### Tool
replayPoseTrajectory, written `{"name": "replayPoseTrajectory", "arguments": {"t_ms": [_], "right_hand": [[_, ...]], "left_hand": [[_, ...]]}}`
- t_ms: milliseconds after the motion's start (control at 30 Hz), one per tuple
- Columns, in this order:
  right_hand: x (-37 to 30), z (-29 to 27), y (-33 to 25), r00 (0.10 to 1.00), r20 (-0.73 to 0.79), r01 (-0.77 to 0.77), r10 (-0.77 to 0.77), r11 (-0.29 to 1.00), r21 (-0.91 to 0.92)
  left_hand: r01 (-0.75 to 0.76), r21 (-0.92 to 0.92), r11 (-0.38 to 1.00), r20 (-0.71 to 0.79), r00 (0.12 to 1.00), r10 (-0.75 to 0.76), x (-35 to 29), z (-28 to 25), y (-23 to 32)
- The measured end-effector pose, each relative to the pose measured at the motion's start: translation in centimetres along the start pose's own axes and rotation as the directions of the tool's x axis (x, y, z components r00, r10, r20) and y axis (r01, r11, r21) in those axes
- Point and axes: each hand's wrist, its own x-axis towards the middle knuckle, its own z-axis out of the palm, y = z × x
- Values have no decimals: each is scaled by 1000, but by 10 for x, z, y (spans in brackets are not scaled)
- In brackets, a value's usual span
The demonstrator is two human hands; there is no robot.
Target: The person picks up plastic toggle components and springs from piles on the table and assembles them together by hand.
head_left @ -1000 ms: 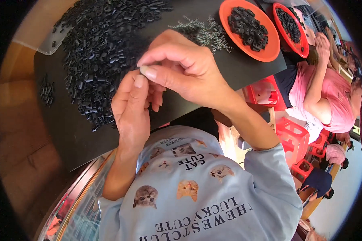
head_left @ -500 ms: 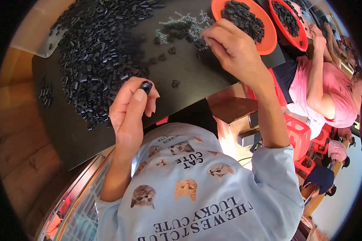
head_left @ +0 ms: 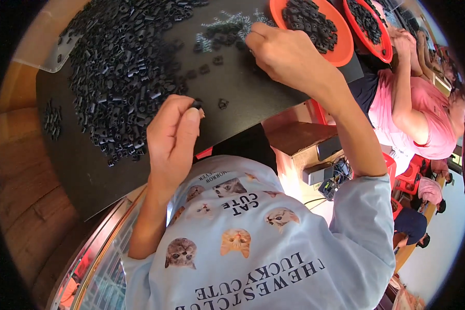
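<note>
My left hand is closed over the front part of the table, pinching a small black plastic piece between thumb and fingertips. Farther right, my right hand is bent down beside a heap of small metal springs. Its fingers are pressed together, and whatever they hold, if anything, is hidden behind them. Left of my left hand spreads a large pile of black plastic parts. Several loose black pieces lie between the hands, one of them just right of the held piece.
An orange plate of black parts stands beyond my right hand, with a red plate of similar parts behind it. A small dark cluster lies near the left table edge. A co-worker in a pink shirt sits at the right.
My right hand has moved a little left, its fingers lowered beside the springs. My left hand has turned slightly, so the black piece's open end no longer shows.
</note>
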Motion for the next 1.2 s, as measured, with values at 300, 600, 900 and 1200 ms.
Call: {"name": "replayPoseTrajectory", "arguments": {"t_ms": [300, 600, 900, 1200], "right_hand": [[14, -2, -13, 973, -208, 23, 101, 853, 522], [17, -25, -59, 952, 241, -233, 190, -68, 970], [15, -22, -68, 964, 161, -146, 214, -85, 986], [4, 1, -80, 898, -411, 269, 160, 539, 798]], "left_hand": [[-192, 61, 980, -21, 981, 193, 10, -6, -2], [-88, -172, 981, 38, 995, 96, 10, -1, 16], [29, -295, 955, 63, 998, -11, 5, 6, 18], [94, -388, 917, 17, 995, -95, 0, 7, 16]]}}
